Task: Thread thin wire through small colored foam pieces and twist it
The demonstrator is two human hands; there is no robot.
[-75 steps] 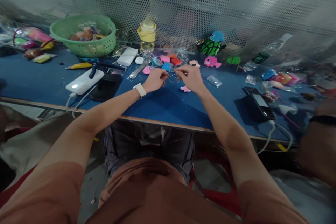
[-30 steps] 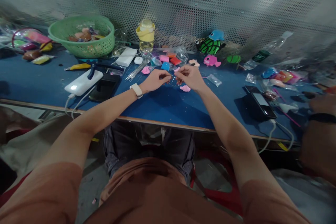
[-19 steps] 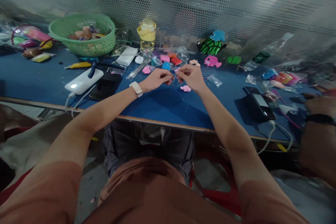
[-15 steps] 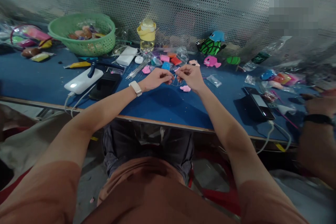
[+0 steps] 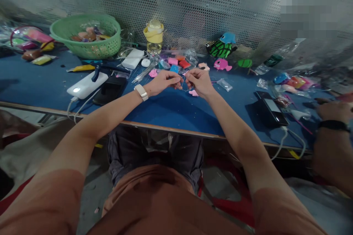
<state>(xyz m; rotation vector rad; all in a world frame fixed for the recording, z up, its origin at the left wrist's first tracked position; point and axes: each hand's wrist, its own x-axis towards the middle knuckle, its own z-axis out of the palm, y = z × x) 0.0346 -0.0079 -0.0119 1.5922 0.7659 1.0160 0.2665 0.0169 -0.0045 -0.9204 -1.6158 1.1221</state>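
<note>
My left hand [image 5: 161,83] and my right hand [image 5: 201,82] face each other above the blue table, fingertips pinched on a thin, pale wire [image 5: 186,90] bent into a small loop. The wire's exact shape is partly hidden by the fingers. A bit of pink, clay-like material shows at my right fingertips. Beneath the right hand lies a pink piece [image 5: 193,93], and a pink lump [image 5: 153,73] rests beyond the left hand. A bundle of thin wires [image 5: 142,76] lies left of that hand. Red [image 5: 184,64] and blue [image 5: 174,68] packets are just behind.
A green basket [image 5: 85,47] of packets stands back left, beside a yellow-topped bottle [image 5: 153,36]. White power banks [image 5: 87,84] and cables lie left. Fish and turtle figures [image 5: 223,64] stand against the perforated metal panel. A phone [image 5: 271,108] lies right, near another person's arm [image 5: 335,143].
The left fingers have shifted slightly up along the wire, and the wire loop has turned a little. Both hands stay nearly in the same place.
</note>
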